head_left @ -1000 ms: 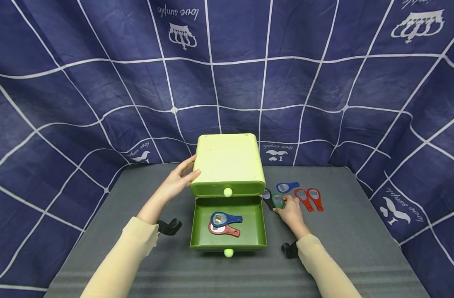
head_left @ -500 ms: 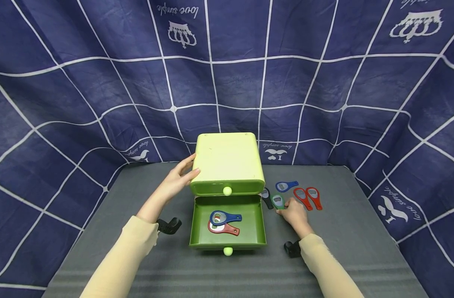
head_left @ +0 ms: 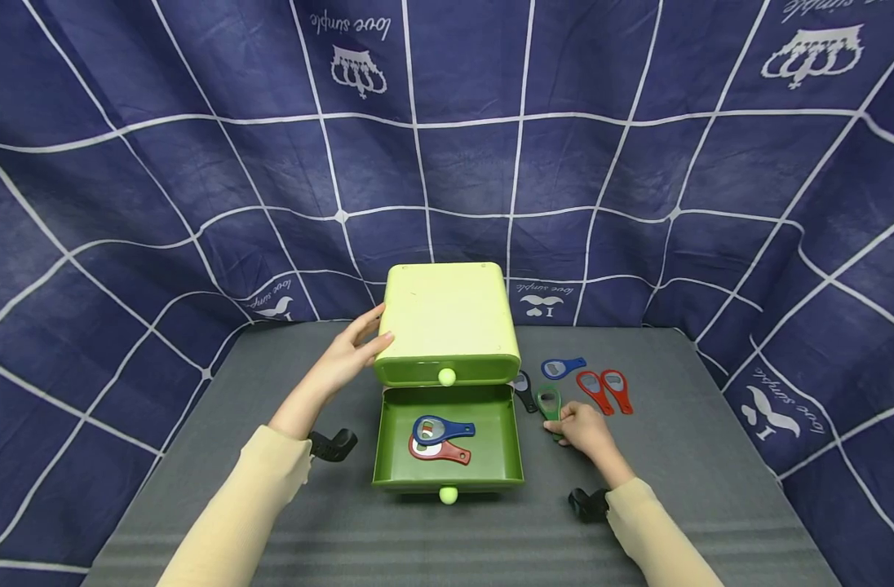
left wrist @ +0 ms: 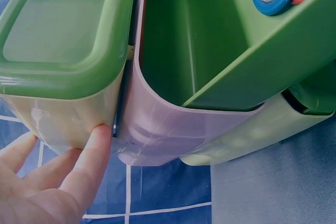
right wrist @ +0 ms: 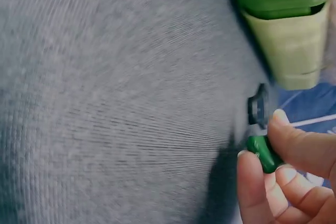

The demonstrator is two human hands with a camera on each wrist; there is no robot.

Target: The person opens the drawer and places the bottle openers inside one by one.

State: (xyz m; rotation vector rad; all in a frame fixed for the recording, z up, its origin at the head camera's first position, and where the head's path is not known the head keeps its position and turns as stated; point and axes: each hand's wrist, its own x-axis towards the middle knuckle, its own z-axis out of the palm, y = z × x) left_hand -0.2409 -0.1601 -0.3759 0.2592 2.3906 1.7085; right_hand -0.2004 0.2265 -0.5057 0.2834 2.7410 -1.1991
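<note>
My left hand (head_left: 347,356) rests with extended fingers against the left side of a stacked drawer cabinet (head_left: 447,314); in the left wrist view the fingertips (left wrist: 100,135) touch its cream top section. Right of the cabinet, my right hand (head_left: 585,428) pinches the handle of a green bottle opener (head_left: 549,405) between thumb and fingers. The right wrist view shows the green handle end (right wrist: 264,154) in that pinch. Below the closed top drawer, a green drawer (head_left: 494,469) is pulled out. In it a blue bottle opener (head_left: 458,429) overlaps a red one (head_left: 456,454).
On the grey table (head_left: 697,456), several more bottle openers lie right of the cabinet: a black one (head_left: 524,391), a blue one (head_left: 564,368) and two red ones, the nearer (head_left: 595,391) beside the other (head_left: 619,391). A blue curtain (head_left: 447,163) stands behind.
My right hand has moved slightly right and toward me, now pinching the green opener's handle, and the opener's head has tilted up. My left hand stays in place on the cabinet.
</note>
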